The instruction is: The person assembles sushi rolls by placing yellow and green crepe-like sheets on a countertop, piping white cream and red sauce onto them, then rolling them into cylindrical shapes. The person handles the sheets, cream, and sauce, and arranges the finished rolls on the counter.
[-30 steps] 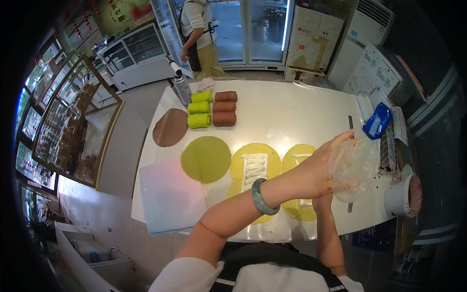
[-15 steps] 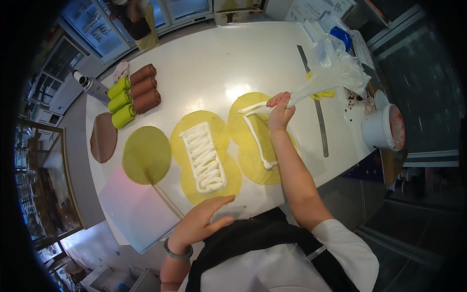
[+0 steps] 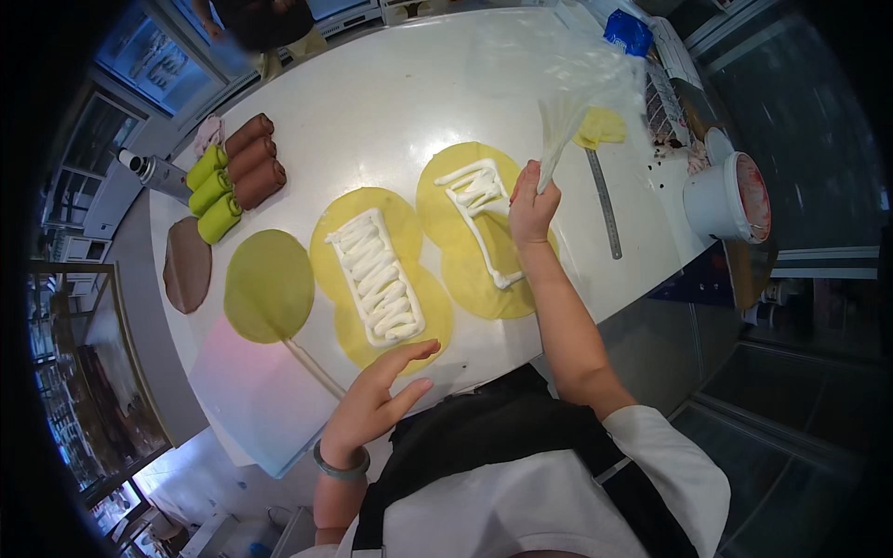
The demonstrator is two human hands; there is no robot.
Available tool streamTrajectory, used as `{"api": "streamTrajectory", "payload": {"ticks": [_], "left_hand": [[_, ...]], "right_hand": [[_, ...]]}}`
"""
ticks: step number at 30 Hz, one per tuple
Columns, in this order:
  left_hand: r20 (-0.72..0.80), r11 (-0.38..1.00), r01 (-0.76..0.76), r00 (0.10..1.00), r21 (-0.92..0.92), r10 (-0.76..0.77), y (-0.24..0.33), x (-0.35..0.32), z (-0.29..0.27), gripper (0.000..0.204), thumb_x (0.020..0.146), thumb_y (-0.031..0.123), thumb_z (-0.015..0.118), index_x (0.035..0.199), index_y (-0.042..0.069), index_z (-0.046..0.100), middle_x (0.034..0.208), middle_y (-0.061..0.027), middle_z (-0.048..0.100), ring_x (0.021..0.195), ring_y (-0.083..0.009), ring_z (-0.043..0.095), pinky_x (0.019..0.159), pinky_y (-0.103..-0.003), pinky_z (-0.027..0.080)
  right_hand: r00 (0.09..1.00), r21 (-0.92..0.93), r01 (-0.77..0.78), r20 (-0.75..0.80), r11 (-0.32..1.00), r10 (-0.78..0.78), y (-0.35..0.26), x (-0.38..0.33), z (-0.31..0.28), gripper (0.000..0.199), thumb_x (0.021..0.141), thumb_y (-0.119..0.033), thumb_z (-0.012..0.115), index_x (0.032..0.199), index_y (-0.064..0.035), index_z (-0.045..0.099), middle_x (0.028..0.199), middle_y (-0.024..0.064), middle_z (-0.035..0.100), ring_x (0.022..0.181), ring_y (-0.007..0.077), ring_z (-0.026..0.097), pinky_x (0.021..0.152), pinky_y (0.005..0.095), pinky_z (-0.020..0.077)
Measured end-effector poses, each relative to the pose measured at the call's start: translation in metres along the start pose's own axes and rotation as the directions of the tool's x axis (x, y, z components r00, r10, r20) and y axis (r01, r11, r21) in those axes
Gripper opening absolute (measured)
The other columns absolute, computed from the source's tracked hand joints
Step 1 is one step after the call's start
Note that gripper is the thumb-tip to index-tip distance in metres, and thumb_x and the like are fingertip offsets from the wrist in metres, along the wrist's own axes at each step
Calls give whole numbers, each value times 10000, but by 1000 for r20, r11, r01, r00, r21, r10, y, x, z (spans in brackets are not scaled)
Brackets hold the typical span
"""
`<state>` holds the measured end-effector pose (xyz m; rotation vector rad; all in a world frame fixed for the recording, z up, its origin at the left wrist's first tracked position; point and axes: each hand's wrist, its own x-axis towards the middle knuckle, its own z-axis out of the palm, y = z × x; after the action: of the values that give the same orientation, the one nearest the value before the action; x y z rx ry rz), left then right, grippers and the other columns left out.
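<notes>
My right hand [image 3: 534, 206] is closed around a clear piping bag [image 3: 558, 130], whose top trails away toward the far right. White cream runs from it onto a pair of overlapping yellow crepes [image 3: 458, 270]. There the cream [image 3: 476, 191] forms an outline with several zigzag lines at its far end. Just left lies another overlapping yellow pair [image 3: 352, 316], carrying a rectangle of cream [image 3: 374, 279] with zigzags throughout. Over the near table edge, below that left pair, my left hand [image 3: 381, 395] is open, holding nothing, thumb and fingers apart.
At left lie a green crepe [image 3: 270, 286], a brown crepe [image 3: 188, 265], green rolls [image 3: 208, 193], brown rolls [image 3: 253, 160] and a spray can [image 3: 160, 177]. A metal ruler [image 3: 605, 205], yellow scraps [image 3: 601, 126] and a white tub [image 3: 718, 200] are at right. A person [image 3: 270, 23] stands beyond.
Zigzag cream lines have appeared inside the far end of the right outline. My right hand's piping bag has swung more upright. The view has shifted slightly; my left hand stays open near the edge.
</notes>
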<state>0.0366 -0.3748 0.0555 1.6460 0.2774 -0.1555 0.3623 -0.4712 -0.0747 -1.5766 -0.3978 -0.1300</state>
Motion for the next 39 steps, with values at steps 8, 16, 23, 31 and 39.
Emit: {"api": "streamTrajectory", "payload": {"ticks": [8, 16, 23, 31, 39], "left_hand": [[-14, 993, -111, 994, -43, 111, -1, 13, -1, 577, 1051, 57, 576, 1594, 30, 380, 1528, -152, 545, 1435, -258, 502, 1196, -403, 382], [-453, 739, -645, 728, -196, 515, 122, 64, -48, 442, 1090, 143, 563, 1477, -34, 443, 1411, -148, 594, 1238, -209, 609, 1053, -358, 500], [-380, 676, -719, 677, -161, 630, 125, 41, -16, 371, 1058, 88, 608, 1407, 3, 517, 1243, -73, 633, 1051, -146, 608, 924, -300, 503], [-419, 749, -654, 712, -103, 564, 136, 28, 75, 244, 978, 186, 742, 1108, -19, 718, 943, -93, 741, 861, -159, 666, 803, -310, 525], [-305, 821, -520, 762, 235, 571, 109, 21, 223, 264, 890, 104, 798, 1097, -25, 698, 1050, -87, 736, 974, -180, 689, 848, -327, 544]], "right_hand": [[984, -257, 163, 114, 953, -137, -49, 8, -13, 150, 1002, -124, 631, 955, 17, 648, 704, 161, 599, 617, 313, 604, 606, 395, 480], [878, -223, 219, 470, 950, -92, -190, -74, 12, 171, 1009, -193, 633, 984, -32, 687, 858, 140, 673, 781, 353, 667, 695, 432, 514], [913, -507, 168, 403, 846, 60, -213, -137, -56, 343, 1082, -354, 553, 990, -69, 720, 892, 116, 718, 783, 342, 692, 713, 430, 538], [866, -458, 187, 494, 869, 74, -220, -168, -161, 411, 980, -388, 719, 1176, -28, 683, 1074, 144, 737, 965, 337, 731, 865, 417, 574], [951, 234, 83, 272, 969, -147, -240, -145, -297, 289, 954, -119, 784, 1154, 45, 655, 1110, 103, 737, 1056, 124, 678, 877, 305, 557]]}}
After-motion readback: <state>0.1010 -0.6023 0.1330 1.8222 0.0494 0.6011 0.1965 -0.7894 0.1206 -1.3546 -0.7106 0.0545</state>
